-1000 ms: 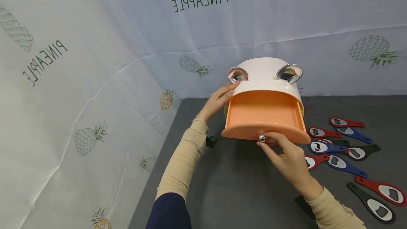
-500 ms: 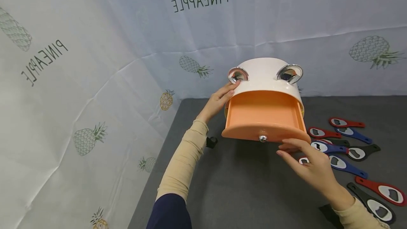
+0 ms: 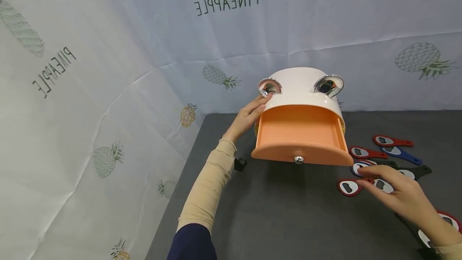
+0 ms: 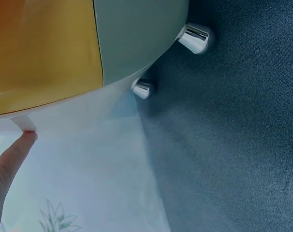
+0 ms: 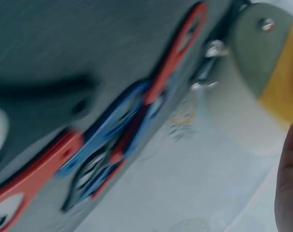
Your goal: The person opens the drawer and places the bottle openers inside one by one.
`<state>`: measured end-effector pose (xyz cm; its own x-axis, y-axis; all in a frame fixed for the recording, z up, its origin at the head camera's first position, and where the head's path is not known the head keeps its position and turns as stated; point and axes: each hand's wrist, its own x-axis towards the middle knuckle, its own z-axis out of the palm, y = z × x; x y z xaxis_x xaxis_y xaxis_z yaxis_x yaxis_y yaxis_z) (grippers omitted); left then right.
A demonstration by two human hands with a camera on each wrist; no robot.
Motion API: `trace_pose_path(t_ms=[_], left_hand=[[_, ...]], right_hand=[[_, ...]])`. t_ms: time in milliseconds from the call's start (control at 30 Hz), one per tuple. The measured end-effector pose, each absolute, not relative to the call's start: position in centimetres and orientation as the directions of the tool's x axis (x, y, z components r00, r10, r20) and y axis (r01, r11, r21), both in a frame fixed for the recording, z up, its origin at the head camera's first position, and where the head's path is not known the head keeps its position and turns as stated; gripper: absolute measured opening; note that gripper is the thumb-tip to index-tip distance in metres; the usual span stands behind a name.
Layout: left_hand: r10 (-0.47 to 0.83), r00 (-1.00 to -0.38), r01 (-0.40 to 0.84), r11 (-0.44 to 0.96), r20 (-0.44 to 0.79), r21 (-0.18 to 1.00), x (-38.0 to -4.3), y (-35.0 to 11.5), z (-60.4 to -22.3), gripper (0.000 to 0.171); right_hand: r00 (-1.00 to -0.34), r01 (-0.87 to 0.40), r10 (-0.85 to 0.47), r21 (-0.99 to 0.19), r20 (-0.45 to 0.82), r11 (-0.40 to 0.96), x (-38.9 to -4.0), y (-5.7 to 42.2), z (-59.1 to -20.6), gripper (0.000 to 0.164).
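A rounded storage box (image 3: 297, 85) with a white top and two chrome eye-like rings stands at the back of the table. Its orange drawer (image 3: 270, 151) is pulled out, with a chrome knob (image 3: 298, 159) on the front. My left hand (image 3: 246, 119) rests extended fingers on the box's left shoulder, below the left ring; the left wrist view shows its fingertips at the white shell. To the right of the drawer, my right hand (image 3: 404, 196) hovers over several bottle openers, thumb and fingers apart, holding nothing. A red bottle opener (image 3: 349, 187) lies just left of its thumb.
More bottle openers lie behind, including a red one (image 3: 391, 141), a blue one (image 3: 401, 154) and a black one (image 3: 420, 170). A small black object (image 3: 240, 164) sits beside my left forearm. Pineapple-print cloth (image 3: 144, 91) hangs along the table's back and left.
My right hand has let go of the drawer knob and moved right to the bottle openers, its fingers parting. The drawer stays pulled out, and my left hand remains on the box.
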<state>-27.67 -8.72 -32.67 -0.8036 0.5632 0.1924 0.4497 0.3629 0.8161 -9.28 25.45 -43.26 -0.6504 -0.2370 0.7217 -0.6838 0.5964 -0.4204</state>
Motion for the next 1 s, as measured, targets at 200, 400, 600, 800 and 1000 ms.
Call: trace_pose_path(t_ms=[200,400,600,800,1000], left_hand=[[0.566,-0.801,0.457,0.367,0.195,0.810,-27.6,-8.6,-32.4,0.043],[0.566,-0.803,0.449,0.368,0.187,0.814,-27.7,-8.5,-32.6,0.043],[0.555,-0.811,0.445,0.376,0.187,0.813,-27.7,-8.5,-32.9,0.043],[0.554,-0.809,0.455,0.379,0.196,0.806,-27.7,-8.6,-32.8,0.043],[0.569,-0.796,0.473,0.375,0.205,0.797,-27.8,-8.7,-32.9,0.044]], right_hand=[[-0.736,-0.587,-0.280,-0.375,0.616,0.718,-9.6,27.6,-44.5,0.053],[-0.820,-0.493,-0.265,-0.388,0.508,0.779,-10.5,29.0,-46.7,0.047],[-0.816,-0.494,-0.307,-0.313,0.490,0.811,-11.5,30.1,-48.0,0.054],[-0.878,-0.431,-0.326,-0.283,0.349,0.857,-12.1,30.7,-48.4,0.045],[-0.909,-0.398,-0.340,-0.258,0.241,0.880,-12.1,30.6,-49.0,0.041]])
